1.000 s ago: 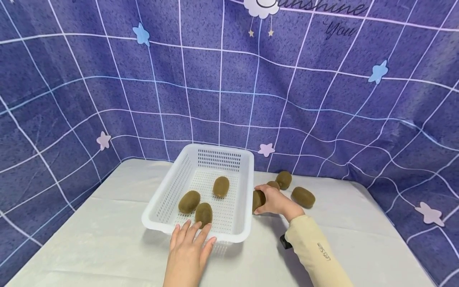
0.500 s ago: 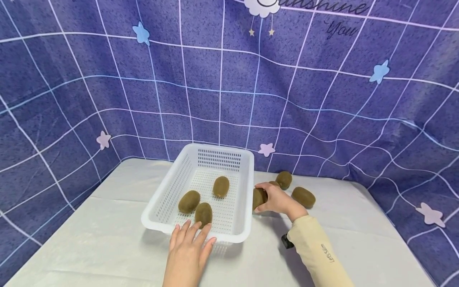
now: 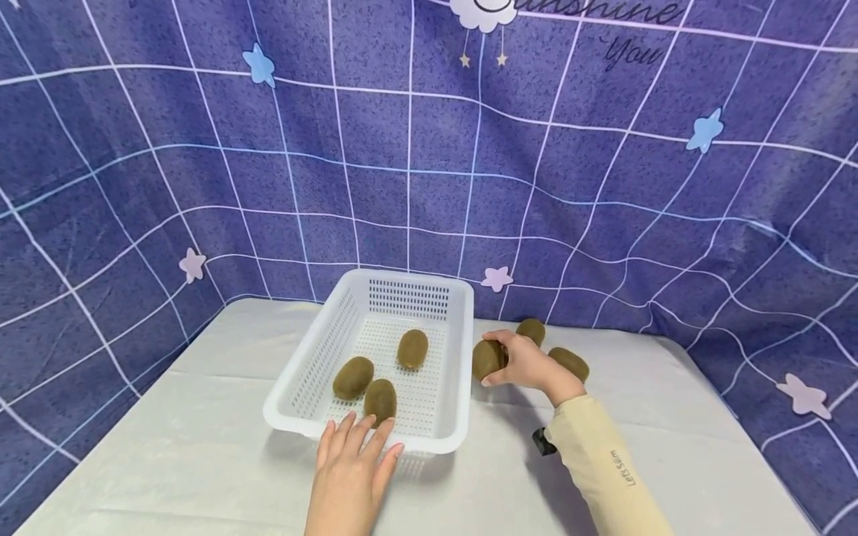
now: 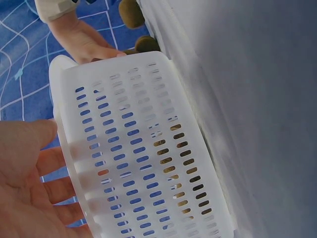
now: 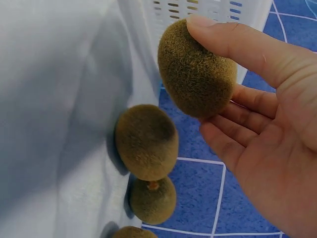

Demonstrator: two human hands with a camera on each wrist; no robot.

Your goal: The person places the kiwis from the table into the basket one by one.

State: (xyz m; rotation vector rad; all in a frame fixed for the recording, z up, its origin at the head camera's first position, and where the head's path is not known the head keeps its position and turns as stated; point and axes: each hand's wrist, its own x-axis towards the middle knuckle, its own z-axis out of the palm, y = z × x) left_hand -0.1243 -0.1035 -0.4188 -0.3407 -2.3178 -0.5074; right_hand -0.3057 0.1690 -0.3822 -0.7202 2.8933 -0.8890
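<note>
Kiwi (image 3: 486,362) raised slightly, right hand (image 3: 528,363) curled round it, left hand (image 3: 350,469) spread at white basket rim (image 3: 432,445)

Lowest kiwi (image 5: 134,232) cut off in right wrist view, sleeve lettering (image 3: 622,467) perhaps illegible

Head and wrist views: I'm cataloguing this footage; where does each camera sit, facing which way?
Head: on the head, facing forward and down at the basket and kiwis; left hand, right hand and sleeve show.
Left wrist: on that wrist, facing the basket's near wall; the left hand shows, right hand beyond.
Right wrist: on that wrist, facing the held kiwi and loose kiwis; right hand shows.
Head and right wrist share the held kiwi and the basket.
</note>
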